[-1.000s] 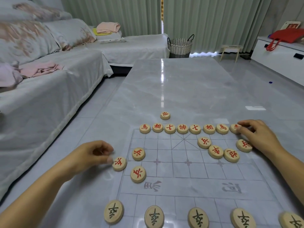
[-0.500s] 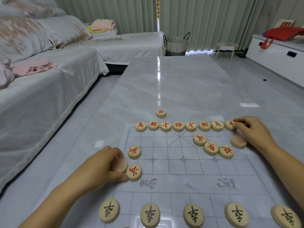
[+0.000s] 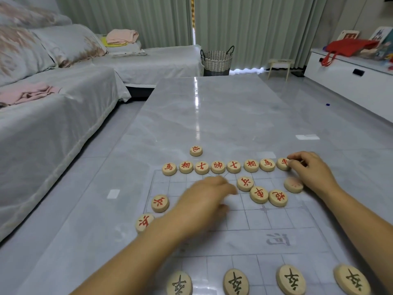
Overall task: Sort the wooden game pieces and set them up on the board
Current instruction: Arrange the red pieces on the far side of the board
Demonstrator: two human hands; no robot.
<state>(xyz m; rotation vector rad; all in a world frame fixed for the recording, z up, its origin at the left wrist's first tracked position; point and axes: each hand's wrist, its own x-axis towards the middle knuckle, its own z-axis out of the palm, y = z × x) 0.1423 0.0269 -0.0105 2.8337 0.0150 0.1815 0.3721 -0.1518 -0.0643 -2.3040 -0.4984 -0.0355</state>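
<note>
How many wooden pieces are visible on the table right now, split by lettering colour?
Red-lettered pieces: 15
Black-lettered pieces: 4
Total: 19 visible. The blurred left hand may hide another piece; that cannot be told.

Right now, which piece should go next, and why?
Probably the loose round wooden piece marked red 車, moved to the left end of the far row: that row shows 車 only at its right end, and the blurred left hand is close.
</note>
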